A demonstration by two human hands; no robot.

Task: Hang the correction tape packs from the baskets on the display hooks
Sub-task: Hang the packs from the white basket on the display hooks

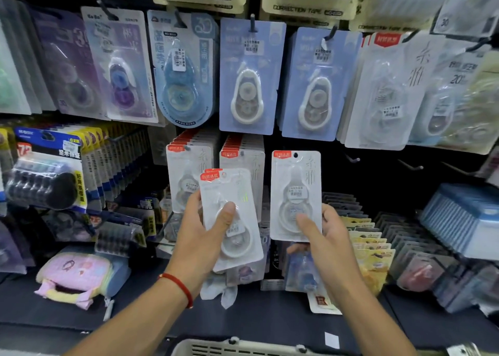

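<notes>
My left hand (205,228) grips a small stack of white correction tape packs (232,215) with red top labels, thumb across the front. My right hand (321,228) holds a single white pack (295,191) upright, its hang hole at the top, in front of the dark display wall. Two rows of the same white packs (189,166) hang on hooks just left of it. Bare hooks (353,159) stick out of the wall to the right of the raised pack. A pale basket's rim (229,347) shows at the bottom edge.
Blue packs (251,77) and other correction tape cards hang on the upper hooks. Black-and-yellow multi-packs (48,177) hang at left. A pink pouch (78,274) lies on the shelf. Upright racks of small packs (370,236) and a blue box (464,218) stand at right.
</notes>
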